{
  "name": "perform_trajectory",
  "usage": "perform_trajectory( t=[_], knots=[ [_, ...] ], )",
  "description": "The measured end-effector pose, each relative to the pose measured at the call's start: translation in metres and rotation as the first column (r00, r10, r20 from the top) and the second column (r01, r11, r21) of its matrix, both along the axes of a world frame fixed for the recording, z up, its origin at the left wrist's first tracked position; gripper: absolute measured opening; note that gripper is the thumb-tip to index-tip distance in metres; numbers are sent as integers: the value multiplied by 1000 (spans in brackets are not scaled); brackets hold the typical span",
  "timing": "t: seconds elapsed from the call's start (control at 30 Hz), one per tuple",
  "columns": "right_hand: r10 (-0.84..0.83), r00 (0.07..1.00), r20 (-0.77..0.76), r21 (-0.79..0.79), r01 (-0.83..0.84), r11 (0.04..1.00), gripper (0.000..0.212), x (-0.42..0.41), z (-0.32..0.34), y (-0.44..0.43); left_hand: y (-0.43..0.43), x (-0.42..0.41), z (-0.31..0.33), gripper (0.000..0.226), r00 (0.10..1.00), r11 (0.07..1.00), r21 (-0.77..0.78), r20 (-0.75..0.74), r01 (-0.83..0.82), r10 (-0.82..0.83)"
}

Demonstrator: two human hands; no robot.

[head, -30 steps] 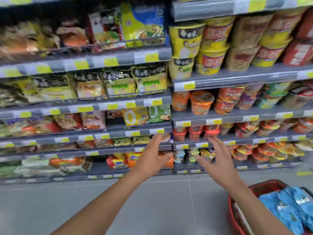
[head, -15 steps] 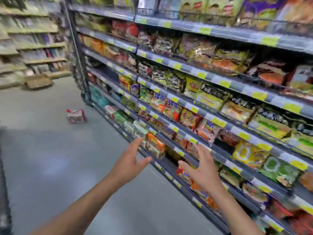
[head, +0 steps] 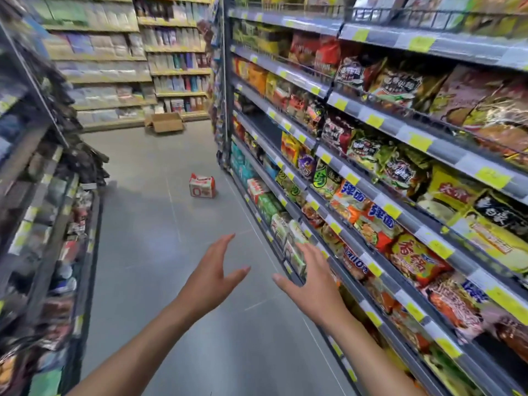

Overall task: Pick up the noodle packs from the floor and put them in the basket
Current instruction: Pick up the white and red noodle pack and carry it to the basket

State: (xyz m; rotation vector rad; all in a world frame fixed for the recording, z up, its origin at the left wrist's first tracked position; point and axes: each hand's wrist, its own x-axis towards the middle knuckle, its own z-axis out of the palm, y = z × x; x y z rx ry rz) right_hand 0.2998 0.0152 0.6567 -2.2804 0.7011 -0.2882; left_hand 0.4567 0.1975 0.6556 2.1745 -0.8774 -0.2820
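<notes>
A red and white noodle pack [head: 202, 186] lies on the grey aisle floor, some way ahead near the foot of the right-hand shelving. My left hand [head: 213, 277] and my right hand [head: 311, 281] are both raised in front of me with fingers spread, holding nothing, well short of the pack. The basket is out of view.
Shelves full of noodle bags [head: 371, 178] line the right side. Dark shelving [head: 43, 212] stands on the left. An open cardboard box [head: 165, 122] sits on the floor at the aisle's far end, before more shelves. Grey floor [head: 160, 252] runs between.
The view has swung left from facing the shelves and the red basket to looking down the aisle. The noodle pack on the floor has come into view. Both hands stay open.
</notes>
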Motion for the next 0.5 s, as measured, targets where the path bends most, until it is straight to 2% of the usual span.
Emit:
perform_trajectory(
  t=[0.1, 0.27, 0.5],
  knots=[
    [35, 999, -28, -6, -35, 999, 99, 39, 2, -40, -39, 28, 3, 79, 999, 999, -11, -21, -37, 37],
    [97, 995, -32, -9, -97, 995, 98, 99, 6, -94, -88, 70, 0, 79, 994, 995, -31, -39, -100, 99],
    [215, 976, -40, 24, -214, 977, 98, 200, 0, -133, -108, 143, -8, 78, 973, 975, -35, -68, -221, 219]
  ],
)
